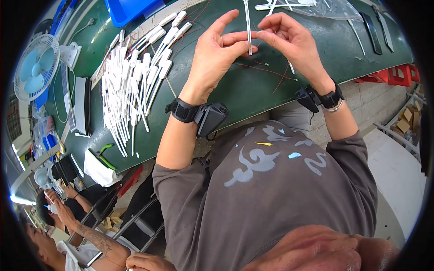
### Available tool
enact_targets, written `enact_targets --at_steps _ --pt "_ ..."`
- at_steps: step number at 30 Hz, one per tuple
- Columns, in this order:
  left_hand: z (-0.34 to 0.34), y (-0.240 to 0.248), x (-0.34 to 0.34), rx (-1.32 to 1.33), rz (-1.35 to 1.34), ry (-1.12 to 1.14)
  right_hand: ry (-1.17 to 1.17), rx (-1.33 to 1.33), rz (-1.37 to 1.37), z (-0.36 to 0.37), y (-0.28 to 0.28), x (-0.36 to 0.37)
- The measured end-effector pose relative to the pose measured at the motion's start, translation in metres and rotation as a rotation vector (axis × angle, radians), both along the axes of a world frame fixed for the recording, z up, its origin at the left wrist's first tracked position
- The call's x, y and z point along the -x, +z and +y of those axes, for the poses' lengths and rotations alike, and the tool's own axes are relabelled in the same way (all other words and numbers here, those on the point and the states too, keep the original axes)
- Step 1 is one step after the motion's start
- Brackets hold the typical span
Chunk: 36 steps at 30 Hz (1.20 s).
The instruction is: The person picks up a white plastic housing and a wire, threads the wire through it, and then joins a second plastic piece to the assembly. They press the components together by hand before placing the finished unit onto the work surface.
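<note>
Tabletop (235,97) beneath, my left fingers (241,48) pinched a rod (248,22) pointing lengthwise away, right fingers' (276,41) hold unclear; sticks (131,86) heaped left of it.

On the surface (244,92), a heap of sticks (147,59) is placed at left, with a fan (36,68) positioned farther left and a tray (131,10) behind. Pliers (106,162) are laid at the near left edge. Strips (372,34) are placed at far right; a rod (248,27) is held between heap and strips.
</note>
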<state>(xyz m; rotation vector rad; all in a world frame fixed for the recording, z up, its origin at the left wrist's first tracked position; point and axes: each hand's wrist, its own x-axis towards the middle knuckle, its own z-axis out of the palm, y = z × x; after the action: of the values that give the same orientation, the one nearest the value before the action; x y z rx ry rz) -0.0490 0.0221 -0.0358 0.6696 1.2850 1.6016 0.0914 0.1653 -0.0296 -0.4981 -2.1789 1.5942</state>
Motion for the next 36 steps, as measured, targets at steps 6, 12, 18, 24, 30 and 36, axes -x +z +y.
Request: enact_targets --at_steps 6,12,18,24,30,36 --pt "0.008 -0.028 0.005 -0.655 0.307 -0.135 0.108 0.237 -0.033 0.001 0.004 0.012" --pt "0.007 -0.004 0.000 -0.439 0.303 -0.102 0.290 0.346 -0.116 0.008 -0.010 0.013" --pt "0.001 0.014 0.000 0.025 0.153 -0.067 0.139 0.333 -0.195 0.003 -0.002 0.012" --pt "0.000 0.005 0.002 -0.034 0.005 -0.071 0.084 0.343 -0.181 0.002 0.004 0.012" --pt "0.001 -0.002 0.002 -0.038 -0.036 -0.040 0.037 0.394 -0.099 0.006 0.000 0.010" --pt "-0.001 0.008 -0.001 0.058 -0.072 -0.083 0.000 0.371 -0.055 0.004 -0.001 0.010"
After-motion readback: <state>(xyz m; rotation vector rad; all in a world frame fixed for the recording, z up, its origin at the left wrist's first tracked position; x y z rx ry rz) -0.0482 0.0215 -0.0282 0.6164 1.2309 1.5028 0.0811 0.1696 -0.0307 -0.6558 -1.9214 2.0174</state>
